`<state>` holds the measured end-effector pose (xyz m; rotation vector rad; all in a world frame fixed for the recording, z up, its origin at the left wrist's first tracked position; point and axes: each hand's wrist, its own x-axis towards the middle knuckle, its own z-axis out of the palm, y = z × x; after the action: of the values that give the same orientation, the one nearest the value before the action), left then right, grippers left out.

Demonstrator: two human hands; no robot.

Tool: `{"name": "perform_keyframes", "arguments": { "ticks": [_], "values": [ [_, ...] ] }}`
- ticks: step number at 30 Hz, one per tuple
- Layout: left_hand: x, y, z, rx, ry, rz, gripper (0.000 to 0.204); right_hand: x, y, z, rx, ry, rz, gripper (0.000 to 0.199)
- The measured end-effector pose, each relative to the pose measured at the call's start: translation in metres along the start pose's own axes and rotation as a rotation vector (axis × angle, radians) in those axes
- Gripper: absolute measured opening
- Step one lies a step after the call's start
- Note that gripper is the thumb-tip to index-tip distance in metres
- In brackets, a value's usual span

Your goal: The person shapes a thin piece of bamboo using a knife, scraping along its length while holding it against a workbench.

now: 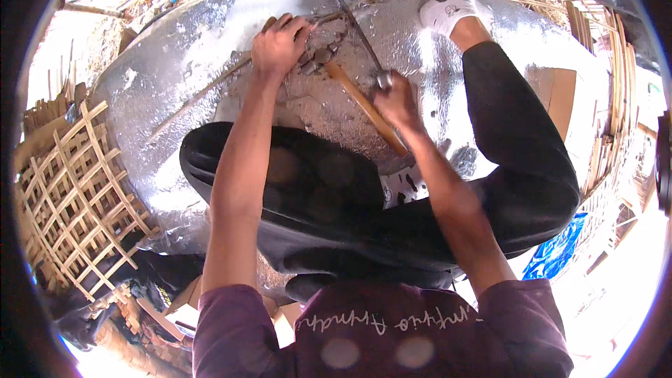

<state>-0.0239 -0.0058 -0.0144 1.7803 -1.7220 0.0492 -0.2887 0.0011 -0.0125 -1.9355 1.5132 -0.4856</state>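
My left hand (280, 45) is closed, fingers curled, over a long thin stick (203, 100) lying slantwise across the silver sheet (150, 94). My right hand (397, 103) is wrapped round the near end of a long, straight, dark thin rod (348, 12), with a shiny metal piece showing at the fist. The rod slants away to the top edge and crosses over the stick. Between my hands lies a hammer (364, 106) with a wooden handle, its metal head (323, 56) beside several small grey lumps. Neither hand touches the hammer.
My bent legs (518, 112) frame the work spot, one socked foot (448, 10) at the far right. A woven bamboo lattice (77, 196) stands at left. Cardboard (556, 98) and upright bamboo strips (619, 84) are at right, with a blue plastic sheet (556, 248) nearer.
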Motion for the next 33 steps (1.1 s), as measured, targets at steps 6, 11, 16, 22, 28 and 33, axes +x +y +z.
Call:
{"name": "perform_keyframes", "arguments": {
  "ticks": [6,11,16,22,28,33],
  "values": [
    [-0.006,-0.011,-0.014,0.053,-0.044,-0.012,0.011,0.051,-0.117,-0.073,0.058,-0.038,0.043,0.024],
    [-0.005,-0.011,-0.011,0.016,-0.057,-0.026,0.014,0.067,-0.157,-0.119,0.394,0.158,-0.124,0.014],
    [0.006,-0.003,-0.027,-0.062,-0.157,-0.142,0.015,0.053,-0.135,-0.11,0.464,0.105,0.019,0.016],
    [0.029,0.02,-0.076,-0.221,-0.267,-0.197,0.014,0.048,-0.133,-0.103,0.843,-0.031,0.334,0.014],
    [0.039,0.065,-0.118,-0.284,-0.185,-0.109,0.012,0.039,-0.138,-0.099,1.011,-0.067,0.315,0.022],
    [0.02,0.101,-0.13,-0.339,-0.129,-0.099,0.009,0.03,-0.148,-0.082,0.966,-0.113,0.157,0.017]
  ]
}}
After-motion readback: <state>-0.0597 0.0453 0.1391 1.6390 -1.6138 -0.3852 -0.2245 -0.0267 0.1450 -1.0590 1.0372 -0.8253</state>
